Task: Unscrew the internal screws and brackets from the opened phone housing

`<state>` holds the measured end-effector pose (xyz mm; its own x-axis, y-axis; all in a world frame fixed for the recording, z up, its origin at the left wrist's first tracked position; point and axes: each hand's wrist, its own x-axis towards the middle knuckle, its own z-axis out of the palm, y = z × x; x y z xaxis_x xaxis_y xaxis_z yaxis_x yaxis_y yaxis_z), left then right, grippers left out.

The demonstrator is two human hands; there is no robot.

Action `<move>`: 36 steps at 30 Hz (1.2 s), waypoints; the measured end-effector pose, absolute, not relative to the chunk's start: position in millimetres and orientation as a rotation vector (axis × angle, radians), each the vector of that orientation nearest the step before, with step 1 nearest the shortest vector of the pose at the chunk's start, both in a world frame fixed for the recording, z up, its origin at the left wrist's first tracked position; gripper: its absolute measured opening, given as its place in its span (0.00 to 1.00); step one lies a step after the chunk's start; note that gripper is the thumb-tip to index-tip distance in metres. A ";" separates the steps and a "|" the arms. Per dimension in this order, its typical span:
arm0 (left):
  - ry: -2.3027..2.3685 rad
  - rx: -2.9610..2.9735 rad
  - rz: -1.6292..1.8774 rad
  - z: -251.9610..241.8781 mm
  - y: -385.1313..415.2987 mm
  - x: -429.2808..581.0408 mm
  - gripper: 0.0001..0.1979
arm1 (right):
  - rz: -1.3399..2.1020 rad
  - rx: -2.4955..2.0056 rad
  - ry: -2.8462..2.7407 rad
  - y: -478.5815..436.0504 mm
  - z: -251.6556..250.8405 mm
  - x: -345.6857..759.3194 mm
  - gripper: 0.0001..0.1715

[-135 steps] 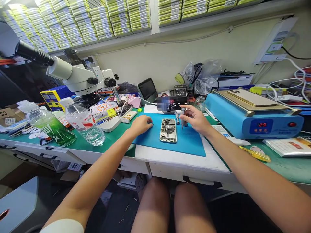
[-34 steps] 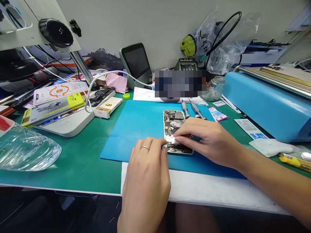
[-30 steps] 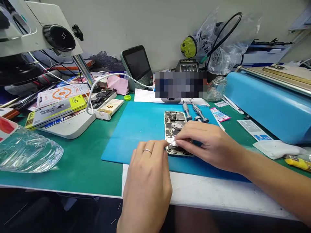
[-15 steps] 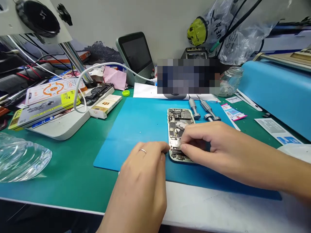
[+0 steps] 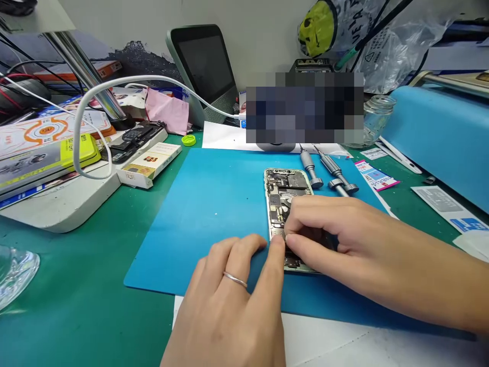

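Observation:
An opened phone (image 5: 275,200) lies on the blue mat (image 5: 191,214), its circuit boards and metal parts bare. My left hand (image 5: 240,290), with a ring on one finger, has its fingers apart. One fingertip of it rests on the lower left part of the phone. My right hand (image 5: 332,229) reaches in from the right, thumb and index finger pinched together over the phone's lower middle. Whatever is between those fingertips is too small or hidden to make out. This hand covers the phone's lower right part.
Several grey screwdrivers (image 5: 332,169) lie beyond the phone. A small box (image 5: 148,164), a white cable (image 5: 79,127) and a metal stand (image 5: 86,71) are at the left. A glass jar (image 5: 378,120) stands at the back right beside a blue roll (image 5: 431,122). A screen device (image 5: 204,63) stands behind.
My left hand has spread its fingers and brought one fingertip onto the phone. My right hand stays pinched over the phone. The camera view has shifted slightly.

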<state>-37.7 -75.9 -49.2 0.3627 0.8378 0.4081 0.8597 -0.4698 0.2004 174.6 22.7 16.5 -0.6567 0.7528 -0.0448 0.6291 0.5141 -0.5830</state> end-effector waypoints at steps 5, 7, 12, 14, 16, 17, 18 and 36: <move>-1.444 -2.599 -0.699 -50.7 -75.6 -42.4 0.30 | 0.787 -1.052 -2.594 24.5 14.3 178.2 0.20; -1.422 -2.602 -0.703 -51.5 -75.8 -45.6 0.30 | 0.763 -0.987 -2.628 25.0 12.8 179.7 0.18; -1.474 -2.598 -0.708 -50.9 -77.0 -46.2 0.32 | 0.705 -0.892 -2.638 26.6 10.0 180.5 0.17; -1.489 -2.619 -0.711 -49.2 -77.5 -43.7 0.32 | 0.700 -0.880 -2.634 27.3 9.4 180.4 0.18; -1.554 -2.617 -0.730 -46.8 -78.7 -39.8 0.32 | 0.704 -0.879 -2.629 28.0 9.1 180.5 0.18; -1.604 -2.603 -0.745 -45.6 -79.6 -37.4 0.32 | 0.711 -0.879 -2.623 28.3 9.2 180.6 0.18; -1.656 -2.581 -0.764 -44.4 -80.7 -35.0 0.32 | 0.721 -0.883 -2.615 28.5 9.6 180.7 0.17; -1.304 -2.560 -0.696 -48.5 -71.1 -48.2 0.29 | 0.991 -1.073 -2.442 26.9 17.9 182.9 0.22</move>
